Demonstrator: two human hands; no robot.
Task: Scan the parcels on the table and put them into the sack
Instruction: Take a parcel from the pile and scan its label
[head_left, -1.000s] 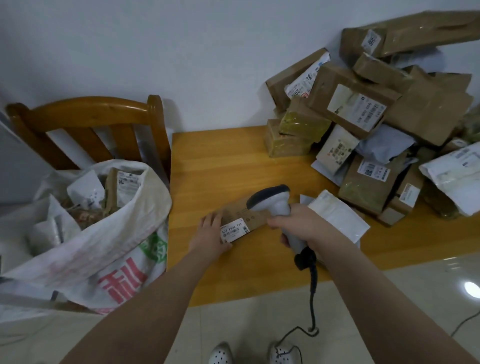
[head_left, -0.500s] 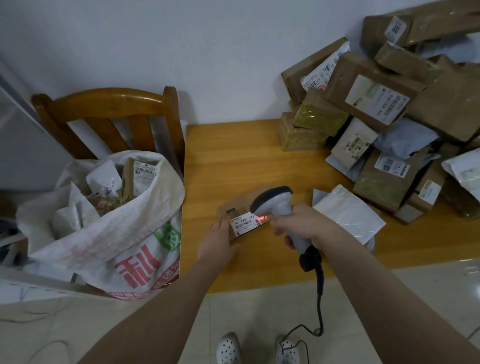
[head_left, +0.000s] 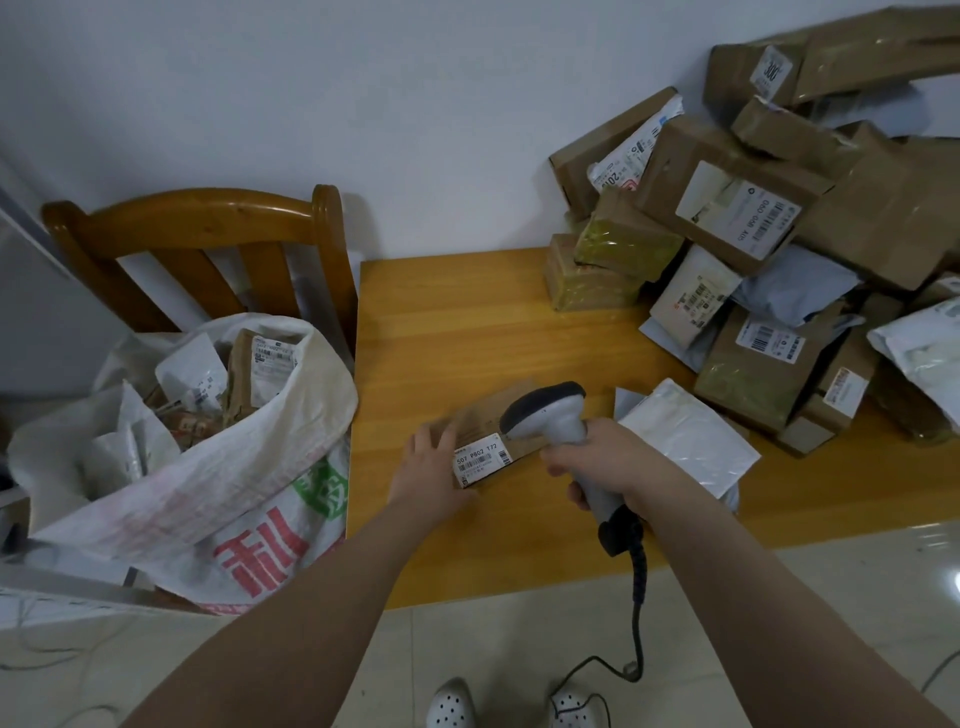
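Note:
A small brown cardboard parcel (head_left: 480, 434) with a white barcode label lies near the front left of the wooden table (head_left: 467, 322). My left hand (head_left: 431, 470) holds its left end, fingers over the top edge. My right hand (head_left: 597, 465) grips the handle of a grey and white barcode scanner (head_left: 548, 415), whose head hangs just over the parcel's right part. To the left, a white woven sack (head_left: 208, 467) stands open on a chair, with several parcels inside.
A big heap of brown boxes and white mailer bags (head_left: 769, 270) fills the table's right side up to the wall. A white padded mailer (head_left: 685, 441) lies right of my right hand. A wooden chair (head_left: 208, 228) backs the sack. The scanner cable (head_left: 636, 613) dangles to the floor.
The red scan light seen on the label half a second ago is gone. My left hand has slid further onto the parcel's left end. The scanner stays over the parcel.

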